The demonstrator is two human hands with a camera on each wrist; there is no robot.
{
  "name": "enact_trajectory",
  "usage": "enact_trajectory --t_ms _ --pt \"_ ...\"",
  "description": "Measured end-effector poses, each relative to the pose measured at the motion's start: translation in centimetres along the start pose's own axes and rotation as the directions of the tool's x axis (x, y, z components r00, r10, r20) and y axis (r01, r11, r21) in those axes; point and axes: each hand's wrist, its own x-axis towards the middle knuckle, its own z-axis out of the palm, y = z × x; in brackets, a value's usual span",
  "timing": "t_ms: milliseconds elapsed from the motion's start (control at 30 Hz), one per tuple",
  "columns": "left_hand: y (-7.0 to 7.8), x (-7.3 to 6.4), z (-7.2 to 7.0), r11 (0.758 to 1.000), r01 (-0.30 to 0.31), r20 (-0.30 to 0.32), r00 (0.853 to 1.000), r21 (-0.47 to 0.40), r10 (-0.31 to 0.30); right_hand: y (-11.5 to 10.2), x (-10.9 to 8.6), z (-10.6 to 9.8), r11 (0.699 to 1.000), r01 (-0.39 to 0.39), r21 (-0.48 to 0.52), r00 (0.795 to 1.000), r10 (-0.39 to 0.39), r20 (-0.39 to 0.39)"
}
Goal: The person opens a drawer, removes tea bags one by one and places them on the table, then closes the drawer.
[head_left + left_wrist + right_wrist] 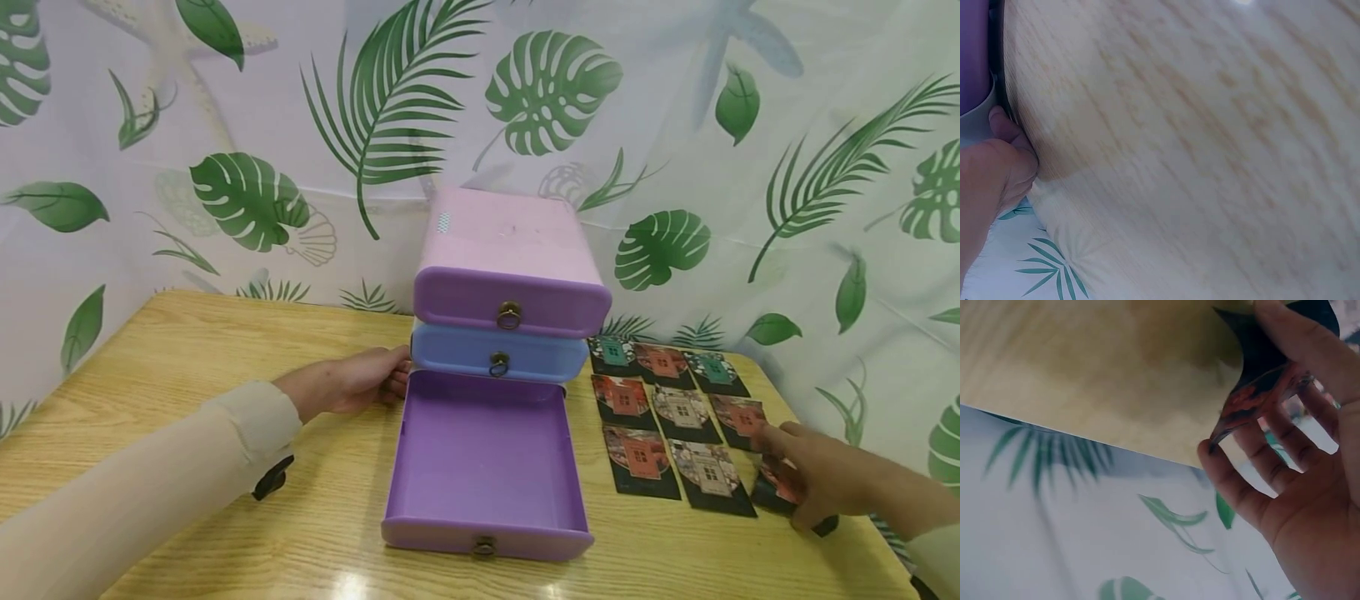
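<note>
A small stacked drawer cabinet (510, 237) stands in the middle of the table, pink and purple above blue. Its lowest purple drawer (486, 467) is pulled out, with a bare floor. My left hand (366, 383) rests against the cabinet's lower left side, its fingers partly hidden; the left wrist view shows the thumb (1005, 125) at the cabinet's edge. At the right, my right hand (836, 471) pinches a dark flat packet with a red print (782, 482). The packet bends between thumb and fingers in the right wrist view.
Right of the drawer, several flat packets (633, 454) lie in rows on the wooden table (300, 517), with red, beige and green prints. A leaf-patterned cloth (300, 125) hangs behind. The table's right edge runs near my right hand.
</note>
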Motion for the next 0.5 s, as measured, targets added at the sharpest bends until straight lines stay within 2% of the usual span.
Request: enact_trajectory --t_ms 100,233,400,500 --pt "0.0 0.0 0.0 1.000 -0.003 0.005 1.000 0.004 0.003 0.3 -0.1 0.6 1.000 0.011 0.015 1.000 -0.011 0.014" --pt "0.1 -0.1 0.1 1.000 -0.001 0.002 1.000 0.004 0.001 0.6 -0.2 1.3 0.998 0.064 0.007 0.998 -0.064 -0.010" --pt "0.2 -0.3 0.2 1.000 0.004 -0.008 1.000 0.003 -0.004 0.6 -0.2 1.7 0.992 0.104 0.076 0.995 -0.104 -0.011" --pt "0.2 -0.2 0.2 1.000 0.002 -0.007 1.000 0.002 -0.002 0.4 -0.1 1.7 0.991 0.129 0.038 0.991 -0.128 -0.035"
